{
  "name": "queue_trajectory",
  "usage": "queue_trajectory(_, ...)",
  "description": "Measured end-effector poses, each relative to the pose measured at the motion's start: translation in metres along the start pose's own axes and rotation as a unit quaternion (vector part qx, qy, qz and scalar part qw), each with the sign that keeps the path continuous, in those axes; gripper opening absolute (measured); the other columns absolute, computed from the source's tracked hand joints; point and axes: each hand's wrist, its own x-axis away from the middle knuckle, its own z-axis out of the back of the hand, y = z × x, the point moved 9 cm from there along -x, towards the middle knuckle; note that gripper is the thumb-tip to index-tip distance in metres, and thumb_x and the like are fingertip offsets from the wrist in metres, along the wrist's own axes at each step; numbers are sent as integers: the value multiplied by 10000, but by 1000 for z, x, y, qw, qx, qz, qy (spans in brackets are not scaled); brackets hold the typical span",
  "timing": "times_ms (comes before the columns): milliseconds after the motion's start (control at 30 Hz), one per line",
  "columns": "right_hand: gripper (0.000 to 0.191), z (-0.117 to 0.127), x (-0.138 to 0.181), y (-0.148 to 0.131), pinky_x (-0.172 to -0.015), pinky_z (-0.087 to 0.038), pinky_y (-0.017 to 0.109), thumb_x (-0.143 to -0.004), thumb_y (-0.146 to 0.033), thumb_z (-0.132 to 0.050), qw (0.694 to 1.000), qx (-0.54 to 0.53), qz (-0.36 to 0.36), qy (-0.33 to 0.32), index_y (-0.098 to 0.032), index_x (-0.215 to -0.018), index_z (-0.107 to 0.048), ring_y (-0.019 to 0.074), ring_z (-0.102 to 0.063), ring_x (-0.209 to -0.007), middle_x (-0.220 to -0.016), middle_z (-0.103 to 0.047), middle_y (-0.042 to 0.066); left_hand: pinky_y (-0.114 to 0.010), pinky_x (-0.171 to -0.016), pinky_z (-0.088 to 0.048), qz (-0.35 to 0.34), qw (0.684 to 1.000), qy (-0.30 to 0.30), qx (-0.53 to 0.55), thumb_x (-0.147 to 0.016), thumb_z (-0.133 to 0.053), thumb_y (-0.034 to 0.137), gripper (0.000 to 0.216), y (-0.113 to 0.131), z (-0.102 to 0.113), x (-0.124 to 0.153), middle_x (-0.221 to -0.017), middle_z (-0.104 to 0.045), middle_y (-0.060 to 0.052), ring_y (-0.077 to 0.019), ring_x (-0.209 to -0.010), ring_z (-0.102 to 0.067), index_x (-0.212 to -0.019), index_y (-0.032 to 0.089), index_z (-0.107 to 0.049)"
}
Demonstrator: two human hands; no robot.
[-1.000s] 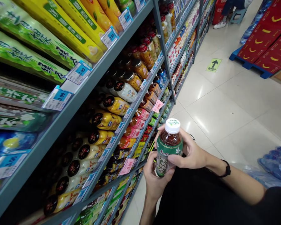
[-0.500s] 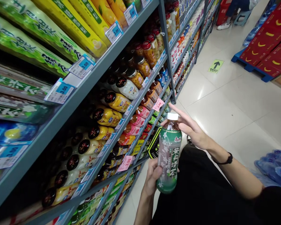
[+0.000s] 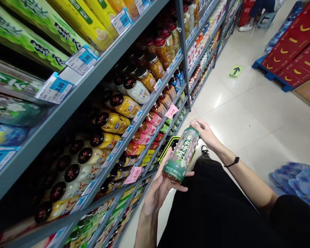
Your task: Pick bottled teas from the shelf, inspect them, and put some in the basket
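Observation:
I hold a green-labelled tea bottle [image 3: 181, 154] tilted, its cap end pointing away from me toward the shelves. My left hand [image 3: 160, 186] cradles its base from below with the fingers spread. My right hand [image 3: 204, 132] grips the cap end, a black band on that wrist. The bottle hovers over my black-trousered lap, beside the lower shelves. A green-rimmed dark thing [image 3: 170, 146] shows just behind the bottle; what it is I cannot tell.
A grey shelf rack [image 3: 98, 86] full of bottles, jars and price tags runs along my left. Red boxes on a blue pallet [image 3: 289, 44] stand at the far right. Wrapped water bottles [image 3: 297, 182] lie at my right. Someone's feet by a stool [image 3: 263, 15] show far down the aisle.
The bottle has gone from upright to tilted, cap away from me. My right hand moved from open beside the cap to gripping the cap end; my left hand shifted under the base.

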Motion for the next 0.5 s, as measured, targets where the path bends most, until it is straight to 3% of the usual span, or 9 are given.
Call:
queue_trajectory(167, 511, -2, 6, 28, -340, -438, 240, -843, -682, -714, 995, -29, -94, -12, -203, -925, -556, 136, -518, -441, -628, -547, -42, -320, -601, -668, -18, 999, 33, -23, -873, -858, 346, 779, 2, 8, -2, -1448, -618, -199, -442, -1125, -734, -1579, 265, -539)
queue_trajectory(333, 421, 8, 10, 29, -380, -465, 246, -894, -593, -618, 995, -28, -97, -20, -175, -915, -570, 157, -587, -454, -632, -575, -18, -166, -537, -606, -19, 996, 78, 44, -932, -811, 318, 684, -4, 34, -13, -1400, -666, -167, -290, -939, -797, -1563, 286, -547)
queue_trajectory(500, 427, 17, 18, 16, -373, -385, 221, -850, -585, -684, 997, 2, -68, -25, -168, -854, -589, 157, -565, -378, -514, -557, -21, -150, -449, -551, 37, 959, 240, 143, -1098, -409, 174, 460, -15, 69, -18, -1080, -765, -200, -191, -655, -753, -1537, 100, -526)
